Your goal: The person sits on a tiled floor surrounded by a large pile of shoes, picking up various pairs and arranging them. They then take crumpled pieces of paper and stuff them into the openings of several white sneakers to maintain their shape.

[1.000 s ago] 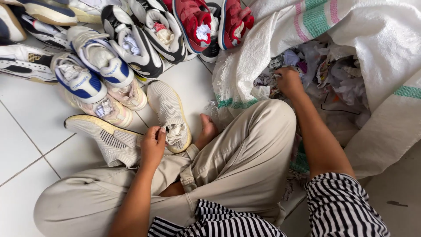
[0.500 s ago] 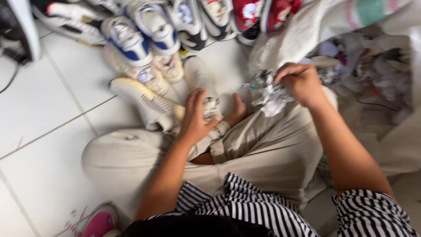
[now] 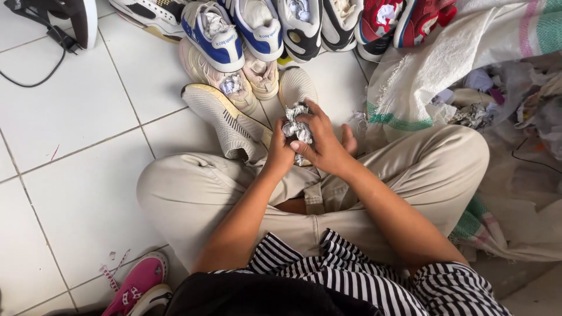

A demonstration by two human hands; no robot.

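Both hands meet at the lap edge: right hand point(image 3: 325, 146) pinches a crumpled grey-white paper wad point(image 3: 294, 127), fingers curled tight on it; left hand point(image 3: 280, 153) is closed on the beige knit sneaker point(image 3: 296, 89) below, its grip partly hidden. Risk: the wad looks loose and could shed or snag at the shoe opening. Shoes crowd the front, open woven sack point(image 3: 421, 76) on the right; bare white tile floor point(image 3: 76, 117) on the left gives room

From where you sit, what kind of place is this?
Likely a home or small workshop sorting used shoes: white tiled floor, rows of sneakers, a woven sack of scraps, crumpled paper in both hands.
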